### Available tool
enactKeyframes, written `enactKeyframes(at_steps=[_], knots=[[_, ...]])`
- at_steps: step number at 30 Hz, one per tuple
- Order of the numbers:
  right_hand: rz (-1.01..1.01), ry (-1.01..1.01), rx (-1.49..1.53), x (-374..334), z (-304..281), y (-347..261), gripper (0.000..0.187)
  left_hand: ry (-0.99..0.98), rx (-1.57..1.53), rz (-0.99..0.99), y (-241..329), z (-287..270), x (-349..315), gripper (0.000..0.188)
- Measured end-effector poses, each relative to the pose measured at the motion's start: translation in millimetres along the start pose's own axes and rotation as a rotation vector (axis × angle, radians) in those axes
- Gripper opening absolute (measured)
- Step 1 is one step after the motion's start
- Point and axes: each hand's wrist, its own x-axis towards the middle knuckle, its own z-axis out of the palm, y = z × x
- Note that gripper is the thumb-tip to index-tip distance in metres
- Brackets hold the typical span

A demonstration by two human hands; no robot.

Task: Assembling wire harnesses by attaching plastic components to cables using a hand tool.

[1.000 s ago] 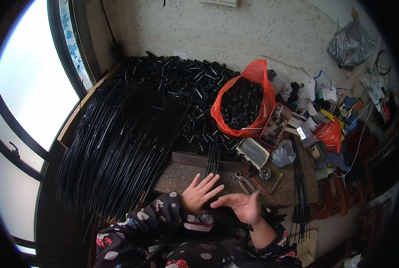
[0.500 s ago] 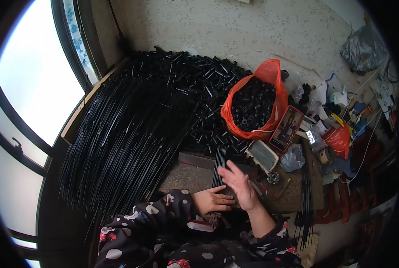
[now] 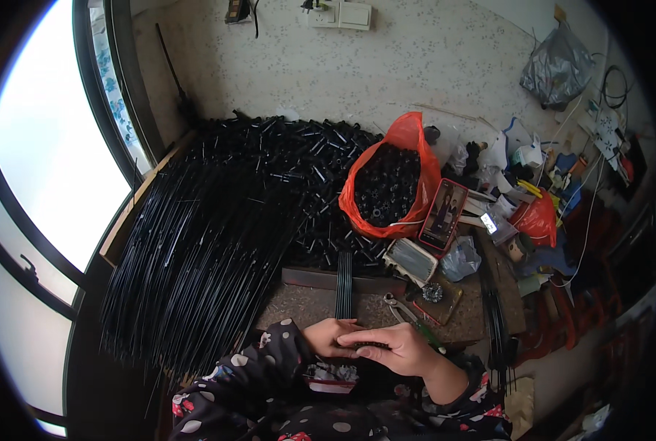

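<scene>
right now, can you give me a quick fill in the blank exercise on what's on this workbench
1. The plastic bag full of small black parts is coloured ____.
2. The left hand and right hand are held ____ at the near edge of the workbench.
3. The big heap of long thin rods is coloured ____.
4. The pliers lie on the bench to the ____ of the hands.

Missing words: orange; together; black; right
</scene>
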Motion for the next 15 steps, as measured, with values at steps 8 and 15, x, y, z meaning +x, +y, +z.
enactKeyframes(at_steps=[8, 15], knots=[[0.008, 0.449, 0.197, 42.6, -69.2, 59.9, 0.044, 0.051, -0.409, 0.036, 106.7, -62.2, 54.1, 0.022], [0.211, 0.578, -0.948, 13.0, -110.1, 179.3, 0.008, 0.057, -0.357, -0.046, 99.6, -54.8, 40.1, 0.024]])
